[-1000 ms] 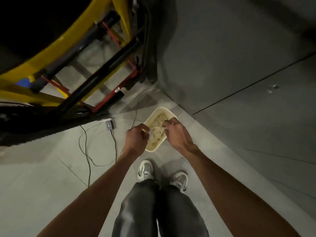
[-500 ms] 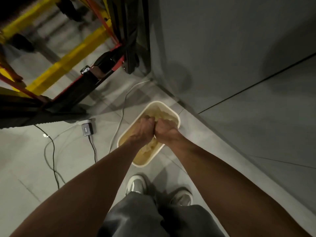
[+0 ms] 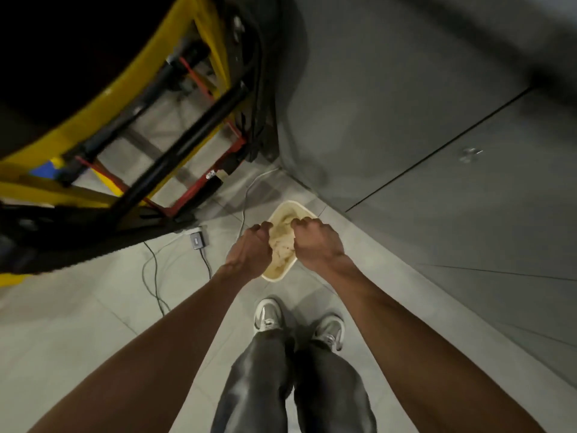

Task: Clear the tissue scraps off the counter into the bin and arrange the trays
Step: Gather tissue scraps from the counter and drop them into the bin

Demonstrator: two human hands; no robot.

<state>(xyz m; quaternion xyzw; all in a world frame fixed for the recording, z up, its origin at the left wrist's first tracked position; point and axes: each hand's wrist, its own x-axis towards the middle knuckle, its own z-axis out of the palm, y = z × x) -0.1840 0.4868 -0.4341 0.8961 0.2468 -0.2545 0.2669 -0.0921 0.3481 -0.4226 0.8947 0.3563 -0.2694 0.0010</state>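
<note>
Our left hand point(image 3: 249, 252) and right hand point(image 3: 319, 245) hover, fingers curled, above the bin point(image 3: 275, 278), whose long axis points upper right; we cannot tell if they pinch anything

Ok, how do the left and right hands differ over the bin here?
The left hand hangs over the bin's left rim, nearer the black adapter. The right hand covers the rim on the cabinet side and reaches slightly farther. Both have curled fingers above the tissue scraps; whether either holds any is unclear.
</note>
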